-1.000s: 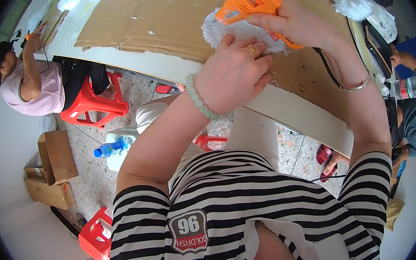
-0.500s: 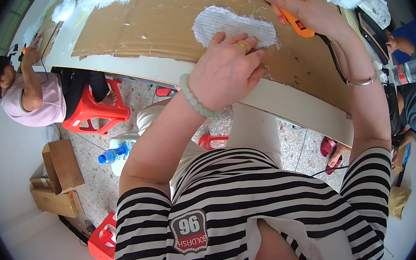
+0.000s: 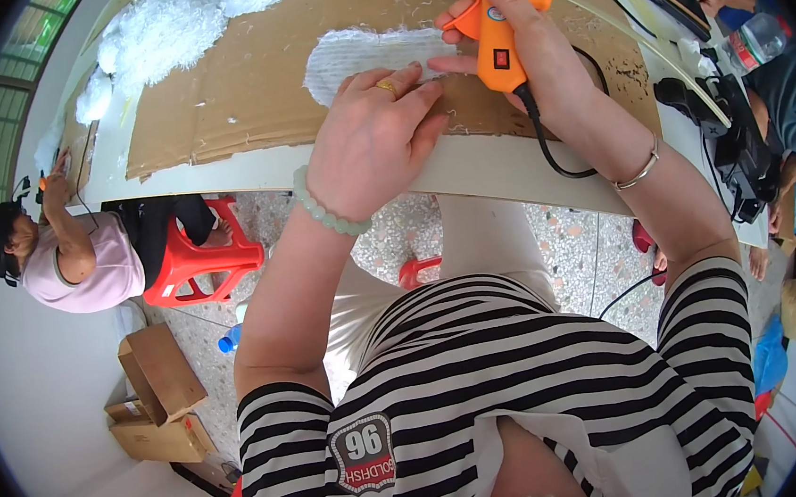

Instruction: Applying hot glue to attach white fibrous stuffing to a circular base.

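A white, fuzzy-edged insole-shaped pad (image 3: 353, 58) lies on brown cardboard, with thin lines across its top. My left hand (image 3: 373, 128) rests over its near edge, palm down, fingers stretched out and holding nothing. In my right hand (image 3: 547, 56) is an orange hot glue gun (image 3: 499, 36) with its nozzle toward the left and its handle toward me. The thumb lies over the gun's body; some fingers extend past the handle toward the pad's right end. Whether those fingertips touch the pad, I cannot tell. A black cord runs from the handle.
Cardboard (image 3: 207, 123) covers the white table. White fluffy fibre (image 3: 162, 37) is heaped at the far left. A plastic bottle (image 3: 758, 39) and black items stand at the right. A person (image 3: 86, 257) sits on a red stool (image 3: 205, 265) at left; another is partly seen at right.
The whole view has shifted, showing more of the fibre heap. My right hand has brought the glue gun closer to my left hand, and some of its fingers now extend toward the pad.
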Demonstrator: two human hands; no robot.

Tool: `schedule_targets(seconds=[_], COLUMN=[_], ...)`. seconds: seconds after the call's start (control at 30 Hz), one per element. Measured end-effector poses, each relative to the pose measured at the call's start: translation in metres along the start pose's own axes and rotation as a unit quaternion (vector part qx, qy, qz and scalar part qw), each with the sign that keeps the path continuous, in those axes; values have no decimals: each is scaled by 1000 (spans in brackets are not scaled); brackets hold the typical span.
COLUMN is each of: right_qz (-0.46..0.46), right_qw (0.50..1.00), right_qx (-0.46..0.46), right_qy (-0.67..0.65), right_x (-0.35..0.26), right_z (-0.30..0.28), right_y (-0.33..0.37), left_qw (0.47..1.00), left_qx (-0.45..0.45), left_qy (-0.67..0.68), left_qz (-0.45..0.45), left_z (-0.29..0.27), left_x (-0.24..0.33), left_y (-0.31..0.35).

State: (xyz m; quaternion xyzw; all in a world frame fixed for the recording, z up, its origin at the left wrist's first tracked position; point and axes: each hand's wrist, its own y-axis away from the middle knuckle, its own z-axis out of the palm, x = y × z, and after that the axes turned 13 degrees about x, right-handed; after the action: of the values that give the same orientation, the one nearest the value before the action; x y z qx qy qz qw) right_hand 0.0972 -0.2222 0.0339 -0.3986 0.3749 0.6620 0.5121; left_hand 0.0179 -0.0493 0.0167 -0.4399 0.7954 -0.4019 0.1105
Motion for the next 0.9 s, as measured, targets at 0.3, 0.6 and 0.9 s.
schedule_targets(seconds=[0.3,0.6,0.9], right_qz=[-6,9,39], right_qw=[999,999,998], right_qx=[29,43,40], right_qy=[15,20,-12], right_x=[4,5,6], right_z=[0,3,-2], right_y=[1,3,0], left_qw=[974,958,930], left_qx=[51,-128,-221], left_qy=[124,58,149], left_qz=[-180,-249,-255], left_z=[-16,5,17], left_x=[-29,-90,-97], left_y=[-18,-55,-69])
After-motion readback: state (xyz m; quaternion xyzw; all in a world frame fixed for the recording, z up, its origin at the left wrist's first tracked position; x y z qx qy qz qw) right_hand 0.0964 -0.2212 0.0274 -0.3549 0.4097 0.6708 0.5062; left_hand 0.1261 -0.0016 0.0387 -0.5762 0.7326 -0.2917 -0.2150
